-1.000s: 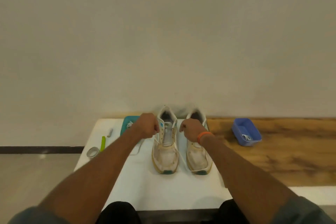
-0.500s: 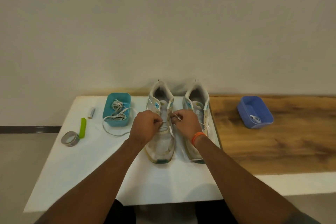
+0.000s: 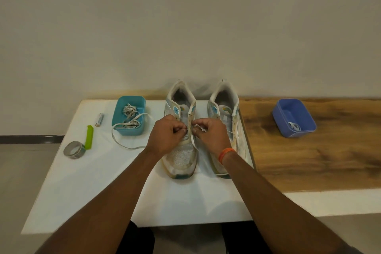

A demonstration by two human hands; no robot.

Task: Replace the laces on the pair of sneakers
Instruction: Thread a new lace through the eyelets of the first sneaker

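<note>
Lacing work sits at an early-to-middle stage, judging by how things lie. Two worn white mesh sneakers with teal accents stand side by side, toes toward the person, at about 12 o'clock on the white desk [image 3: 86,187]. Both hands meet over the eyelet rows of the left sneaker [image 3: 181,150]: the left hand [image 3: 165,137] has its fingers curled in a pinching grip on what looks like a flat white lace [image 3: 193,144] at the left row, and the right hand [image 3: 212,137], wearing an orange wristband [image 3: 225,153], pinches the lace's tip just beside the right row. Only the lower eyelets of that shoe seem crossed; its upper eyelets near the collar look bare. The right sneaker [image 3: 228,121] shows a loose white strand along its outer side, but whether it is properly laced I cannot tell, since the right arm hides much of it. At 10 o'clock a teal plastic tub [image 3: 121,109] holds a tangle of white laces [image 3: 129,113], one strand trailing over its rim onto the desk toward the left sneaker. At 2 o'clock, on the wooden part of the desk, a blue plastic tub [image 3: 286,109] holds a small white coil. So I judge that most of the threading on the left shoe, and perhaps all of the right, is left to do.
</note>
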